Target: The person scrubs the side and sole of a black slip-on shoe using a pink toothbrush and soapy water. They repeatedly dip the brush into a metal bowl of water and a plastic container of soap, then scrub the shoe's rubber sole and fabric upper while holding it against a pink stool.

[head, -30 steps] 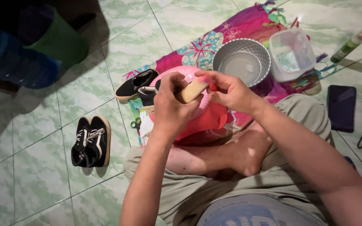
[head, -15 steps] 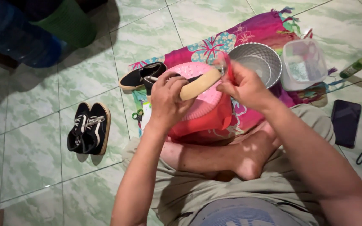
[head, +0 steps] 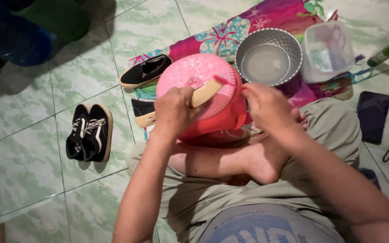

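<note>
My left hand [head: 173, 110] is wrapped around a black shoe with a tan sole [head: 203, 93], held over the pink basin [head: 194, 72]. Just to its right, my right hand [head: 266, 105] pinches a pink brush [head: 223, 81] against the sole. Beyond sits a metal bowl [head: 269, 56].

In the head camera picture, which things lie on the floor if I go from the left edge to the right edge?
Pair of black shoes → single black shoe → pink perforated lid → metal bowl → clear plastic tub → dark phone.
</note>
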